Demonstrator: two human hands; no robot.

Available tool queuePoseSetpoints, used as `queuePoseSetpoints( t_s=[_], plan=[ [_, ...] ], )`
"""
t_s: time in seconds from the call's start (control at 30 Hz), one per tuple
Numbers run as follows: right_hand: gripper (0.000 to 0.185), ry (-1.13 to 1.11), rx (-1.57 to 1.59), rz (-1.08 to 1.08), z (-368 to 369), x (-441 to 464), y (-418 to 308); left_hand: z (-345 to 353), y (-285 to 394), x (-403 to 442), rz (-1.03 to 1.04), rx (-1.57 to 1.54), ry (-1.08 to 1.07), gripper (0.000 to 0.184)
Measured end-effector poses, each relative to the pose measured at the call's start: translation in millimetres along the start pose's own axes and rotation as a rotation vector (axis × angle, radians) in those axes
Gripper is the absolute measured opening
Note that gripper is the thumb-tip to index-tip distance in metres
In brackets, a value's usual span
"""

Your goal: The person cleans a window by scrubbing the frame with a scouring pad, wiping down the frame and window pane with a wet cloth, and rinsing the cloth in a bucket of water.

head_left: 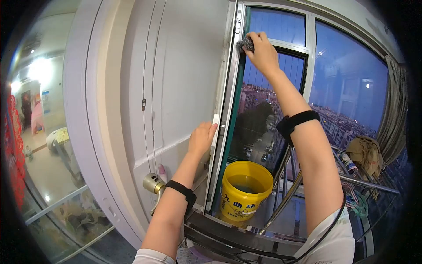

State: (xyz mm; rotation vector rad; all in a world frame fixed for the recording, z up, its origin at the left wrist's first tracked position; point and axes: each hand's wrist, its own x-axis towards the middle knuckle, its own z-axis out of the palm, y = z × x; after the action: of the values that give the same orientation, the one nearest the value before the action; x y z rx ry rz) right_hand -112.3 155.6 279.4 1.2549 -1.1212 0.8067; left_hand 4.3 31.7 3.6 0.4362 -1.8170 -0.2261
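Observation:
High up, my right hand [265, 53] pinches a dark grey scouring pad [247, 44], which looks like steel wool. The pad is against the upper part of the open window sash's edge [238, 66]. Lower down, my left hand [202, 139] has its fingers curled round the white window handle [216, 119] on that sash. Below and between my arms stands a yellow bucket [239, 203] with water [244, 184] in it, upright beside the sash's lower end.
Metal rails [369, 184] run along the right, with a brown cloth [365, 154] and hangers on them. A grey curtain [393, 114] hangs far right. On the left wall are a hand crank [154, 184] and thin cables [145, 83]. A dark rail [241, 237] crosses in front.

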Motion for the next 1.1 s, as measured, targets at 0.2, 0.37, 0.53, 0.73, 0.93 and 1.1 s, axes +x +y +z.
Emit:
queuePoseSetpoints(
  t_s=[0.2, 0.37, 0.53, 0.73, 0.93, 1.1],
  plan=[
    [0.032, 0.12, -0.029, -0.006, -2, 48, 14, 5, -2, 0, 0.017, 0.04, 0.002, 0.038],
    [0.025, 0.104, -0.202, -0.009, 17, 70, 25, 6, -2, -1, 0.027, 0.058, 0.018, 0.037],
    [0.024, 0.114, -0.315, 0.012, 36, 74, 24, 7, -1, -3, 0.047, 0.044, 0.062, 0.036],
    [0.008, 0.288, -0.318, -0.111, 46, 101, 37, 10, -2, -2, 0.083, 0.034, 0.114, 0.036],
    [0.01, 0.419, -0.372, -0.032, 54, 136, 37, 7, -4, -2, 0.089, 0.0, 0.087, 0.034],
    [0.01, 0.334, -0.369, -0.086, 50, 133, 40, 5, -13, -2, 0.068, 0.003, 0.083, 0.034]
  ],
)
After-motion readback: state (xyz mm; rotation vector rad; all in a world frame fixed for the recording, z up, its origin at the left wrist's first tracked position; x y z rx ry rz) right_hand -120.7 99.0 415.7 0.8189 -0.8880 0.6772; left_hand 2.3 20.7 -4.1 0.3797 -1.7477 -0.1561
